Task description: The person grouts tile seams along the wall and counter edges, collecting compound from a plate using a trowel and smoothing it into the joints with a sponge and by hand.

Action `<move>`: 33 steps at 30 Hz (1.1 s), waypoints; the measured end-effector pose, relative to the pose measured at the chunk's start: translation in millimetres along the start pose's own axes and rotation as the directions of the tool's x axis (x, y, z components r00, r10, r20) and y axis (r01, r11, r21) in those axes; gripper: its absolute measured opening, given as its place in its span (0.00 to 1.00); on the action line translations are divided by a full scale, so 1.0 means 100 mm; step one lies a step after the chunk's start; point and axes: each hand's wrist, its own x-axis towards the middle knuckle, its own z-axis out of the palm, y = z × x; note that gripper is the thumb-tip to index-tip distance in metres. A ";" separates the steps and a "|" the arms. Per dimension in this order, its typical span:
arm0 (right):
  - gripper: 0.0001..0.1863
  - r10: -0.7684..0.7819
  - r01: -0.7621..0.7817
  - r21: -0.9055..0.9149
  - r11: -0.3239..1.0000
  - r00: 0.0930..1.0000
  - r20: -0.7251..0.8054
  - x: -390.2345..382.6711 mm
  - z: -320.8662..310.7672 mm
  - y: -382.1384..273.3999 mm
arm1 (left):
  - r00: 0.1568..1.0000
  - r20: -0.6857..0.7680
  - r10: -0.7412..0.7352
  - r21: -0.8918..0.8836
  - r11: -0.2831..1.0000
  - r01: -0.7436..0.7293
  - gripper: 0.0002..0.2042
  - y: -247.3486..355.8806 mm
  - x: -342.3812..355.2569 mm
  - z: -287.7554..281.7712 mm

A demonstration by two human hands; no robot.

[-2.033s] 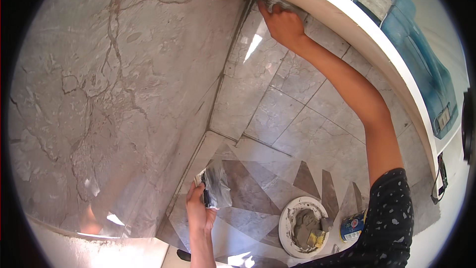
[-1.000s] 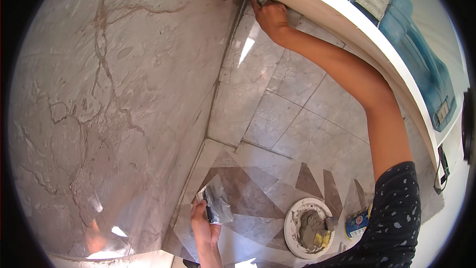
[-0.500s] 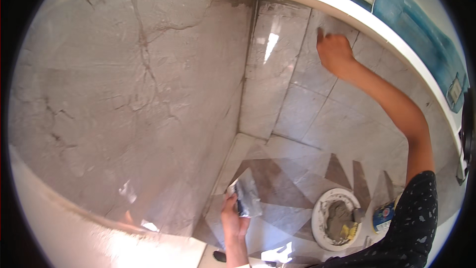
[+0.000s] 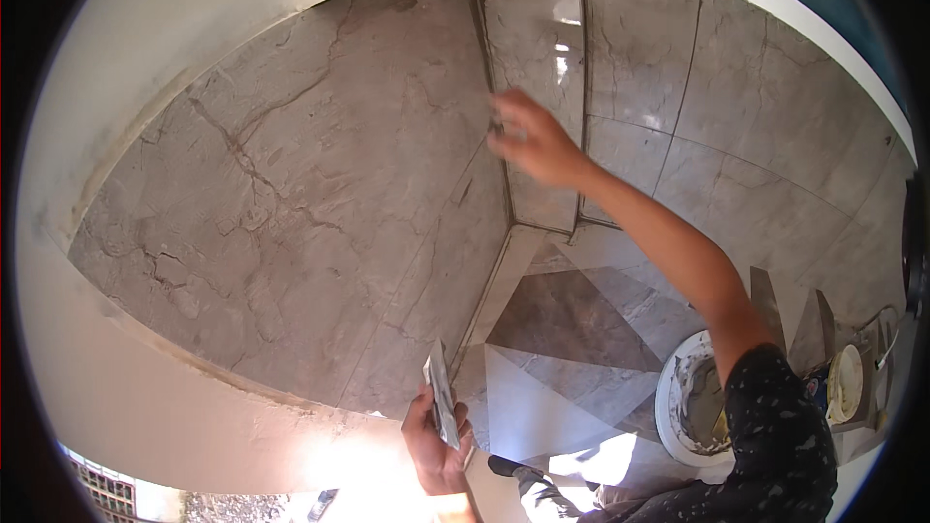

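Clutching a scraper (image 4: 441, 393) in my left hand (image 4: 436, 438), I curl my right hand (image 4: 540, 142), contents unclear, beside the corner seam (image 4: 507, 192).

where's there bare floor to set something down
The patterned floor looks bare between the flat tool in the left hand and the white bucket. It's crowded at right, where bucket, dark sleeve and can bunch together in view.

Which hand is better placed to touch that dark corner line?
Probably the right hand: it looks close to the dark corner line; the left hand is lower, holding a flat tool.
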 end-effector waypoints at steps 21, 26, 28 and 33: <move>0.27 -0.029 0.187 0.141 0.972 0.694 -0.719 1.79 0.20 -0.25 | 0.930 -0.361 0.070 0.236 0.972 0.019 0.14 0.12 -0.56 -0.45; 0.26 0.026 0.078 0.099 0.992 0.645 -0.763 1.67 0.60 -0.65 | 0.953 -0.287 0.102 0.272 0.962 -0.021 0.09 0.07 -0.60 -0.26; 0.26 -0.054 0.050 -0.031 0.998 0.580 -0.813 1.52 0.80 -0.90 | 0.950 -0.285 0.126 0.292 0.956 -0.039 0.08 0.07 -0.62 -0.25; 0.24 0.032 0.152 0.228 0.962 0.765 -0.643 1.11 1.06 -1.55 | 0.921 -0.310 0.238 0.325 0.936 -0.133 0.19 0.05 -0.74 -0.20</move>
